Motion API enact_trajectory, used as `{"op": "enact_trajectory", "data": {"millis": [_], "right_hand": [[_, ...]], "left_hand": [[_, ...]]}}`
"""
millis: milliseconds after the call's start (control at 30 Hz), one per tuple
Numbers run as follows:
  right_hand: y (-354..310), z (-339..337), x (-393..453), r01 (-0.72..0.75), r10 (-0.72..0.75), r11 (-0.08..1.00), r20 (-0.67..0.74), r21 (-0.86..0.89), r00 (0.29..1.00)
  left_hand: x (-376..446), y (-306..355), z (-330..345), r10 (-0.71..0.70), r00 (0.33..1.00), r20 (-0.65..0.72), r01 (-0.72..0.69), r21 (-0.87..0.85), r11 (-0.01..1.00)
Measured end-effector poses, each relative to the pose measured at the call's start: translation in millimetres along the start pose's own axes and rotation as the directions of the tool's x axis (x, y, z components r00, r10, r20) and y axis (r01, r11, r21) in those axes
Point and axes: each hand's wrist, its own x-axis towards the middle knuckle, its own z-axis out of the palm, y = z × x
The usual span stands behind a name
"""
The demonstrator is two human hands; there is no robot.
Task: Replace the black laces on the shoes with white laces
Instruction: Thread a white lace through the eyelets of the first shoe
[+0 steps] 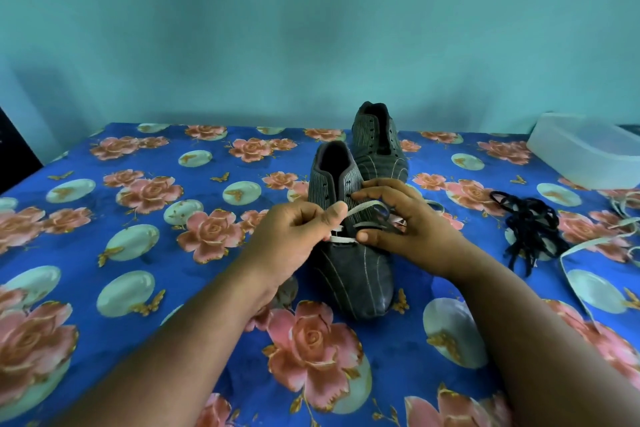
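a: which step is this?

b: threading the white lace (360,210) into the near shoe (349,253). it sits in the middle of the table (145,288), toe toward the person. only the lowest eyelets carry white so far; the upper ones look bare.

a: and the hands?

b: the left hand (294,236) pinches one strand between thumb and fingers, lifted just above the shoe's left side. the right hand (398,218) curls over the right side of the lacing area with its fingers round the other strand, thumb resting near the lowest crossing.

a: the second shoe?

b: the far shoe (379,146) stands right behind the near one, no lace in it that i can see. the black laces (530,229) lie in a heap on the table well to the right, so both seem already stripped. another white lace (595,243) trails beside that heap, near a clear plastic box (581,152).

a: next move?

b: i'd guess crossing a strand to the next open eyelet. that calls for finding the tip, which i cannot see here, and keeping both strands even before pulling snug.
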Motion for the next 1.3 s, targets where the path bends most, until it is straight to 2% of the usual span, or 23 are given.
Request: {"op": "enact_trajectory", "data": {"millis": [100, 167, 233, 300, 367, 433, 533, 600, 633, 700, 767, 800, 833, 900, 933, 1000, 1100, 1200, 1233, 1300], "right_hand": [[0, -1, -1, -0.003, 0.003, 1.0, -0.001, 0.002, 1.0], [-1, -1, -1, -0.009, 0.009, 1.0, 0.003, 0.01, 1.0], [-2, 0, -1, 0.003, -0.003, 1.0, 0.002, 0.011, 1.0], [-3, 0, -1, 0.01, -0.01, 1.0, 0.002, 0.006, 1.0], [-4, 1, -1, 0.008, -0.008, 1.0, 0.007, 0.001, 1.0], [-3, 2, 0, 0.006, -0.006, 1.0, 0.004, -0.018, 1.0], [1, 3, 0, 0.015, -0.015, 0.999, 0.002, -0.032, 1.0], [3, 3, 0, 0.015, -0.015, 1.0, 0.004, -0.026, 1.0], [3, 2, 0, 0.016, -0.016, 1.0, 0.003, -0.023, 1.0], [2, 3, 0, 0.02, -0.02, 1.0, 0.001, -0.023, 1.0], [2, 4, 0, 0.01, -0.011, 1.0, -0.002, -0.024, 1.0], [2, 4, 0, 0.003, -0.003, 1.0, -0.002, -0.026, 1.0], [2, 4, 0, -0.002, 0.002, 1.0, -0.001, -0.03, 1.0], [2, 5, -1, -0.004, 0.004, 1.0, -0.003, -0.031, 1.0], [2, 4, -1, -0.004, 0.004, 1.0, -0.007, -0.029, 1.0], [2, 4, 0, -0.001, 0.001, 1.0, -0.014, -0.031, 1.0], [3, 4, 0, 0.001, -0.001, 1.0, -0.012, -0.026, 1.0], [3, 4, 0, -0.003, 0.003, 1.0, -0.016, -0.026, 1.0], [3, 4, 0, -0.002, 0.002, 1.0, -0.018, -0.027, 1.0], [3, 3, 0, 0.002, -0.002, 1.0, -0.018, -0.029, 1.0]], "left_hand": [[1, -2, 2, 0.058, 0.998, 0.0, -0.058, 0.07, 0.996], [2, -1, 1, 0.053, 0.998, -0.041, -0.05, 0.054, 0.997], [2, 1, -2, 0.014, 0.997, -0.069, -0.022, -0.111, 0.994], [0, 4, -4, -0.056, 0.997, -0.053, 0.034, -0.361, 0.932], [0, 5, -4, -0.128, 0.99, -0.061, 0.088, -0.438, 0.895], [0, 4, -5, -0.12, 0.99, -0.067, 0.096, -0.296, 0.951], [2, -1, -4, -0.017, 0.999, -0.034, 0.017, 0.015, 1.0], [3, -4, -4, 0.038, 0.997, -0.069, -0.033, 0.071, 0.997], [4, -4, -5, 0.059, 0.994, -0.088, -0.055, 0.041, 0.998], [6, -2, -8, 0.076, 0.986, -0.145, -0.095, -0.132, 0.987], [8, 1, -14, -0.015, 0.984, -0.179, -0.06, -0.404, 0.913], [8, 1, -16, -0.073, 0.983, -0.168, -0.014, -0.466, 0.885], [8, 0, -17, -0.118, 0.982, -0.147, 0.04, -0.453, 0.891], [8, -7, -18, -0.112, 0.986, -0.124, 0.081, -0.231, 0.97], [8, -10, -18, -0.038, 0.991, -0.129, 0.029, -0.072, 0.997], [6, -14, -17, 0.164, 0.979, -0.119, -0.138, 0.202, 0.97], [5, -14, -14, 0.387, 0.92, -0.06, -0.333, 0.404, 0.852], [6, -15, -17, 0.411, 0.907, -0.093, -0.341, 0.411, 0.845], [6, -13, -18, 0.387, 0.911, -0.139, -0.32, 0.353, 0.879], [7, -8, -23, 0.277, 0.907, -0.318, -0.243, 0.141, 0.96]]}}
